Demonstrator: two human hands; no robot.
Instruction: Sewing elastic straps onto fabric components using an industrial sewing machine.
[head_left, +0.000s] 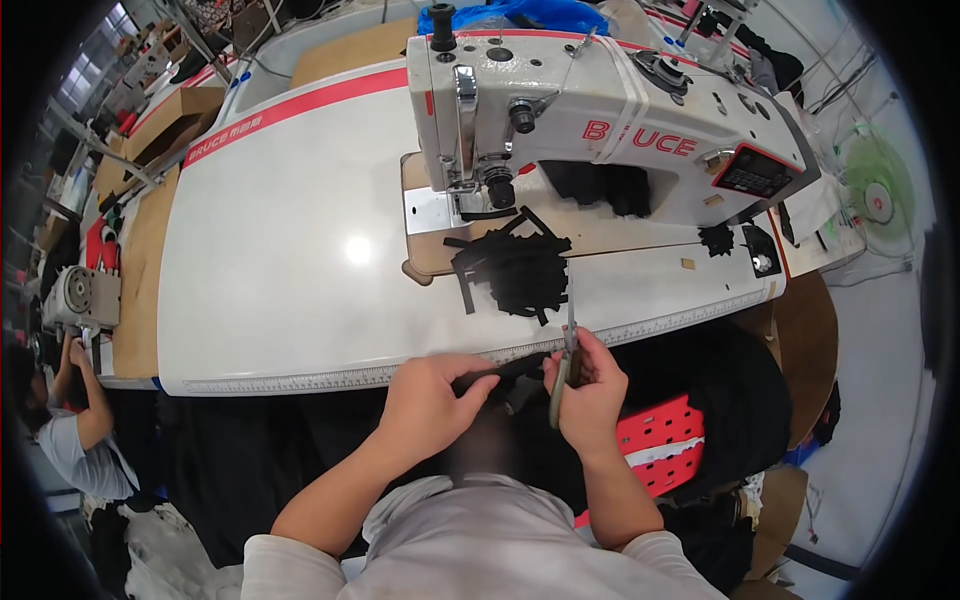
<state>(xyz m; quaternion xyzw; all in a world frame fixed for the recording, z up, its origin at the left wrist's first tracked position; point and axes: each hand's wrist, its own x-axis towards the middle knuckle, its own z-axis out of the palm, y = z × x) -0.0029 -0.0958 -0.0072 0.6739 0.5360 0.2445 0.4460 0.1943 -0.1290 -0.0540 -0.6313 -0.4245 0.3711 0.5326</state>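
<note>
At the table's front edge my left hand (432,400) is closed on a strip of black fabric (508,369), pinched under the thumb. The strip stretches across to my right hand (592,392), whose fingers are wrapped round a pair of scissors (566,366) with olive handles. The scissors' blades point away from me over the table. Whether the right fingers also pinch the strip's end is hard to see. Just beyond lies a loose pile of short black strips (518,272), in front of the needle area of a white sewing machine (560,100).
A measuring scale (300,383) runs along the front edge of the white table (280,260). Black fabric hangs below it, beside a red perforated seat (662,445). A green fan (878,200) stands right. Another person (85,440) works at a machine on the far left.
</note>
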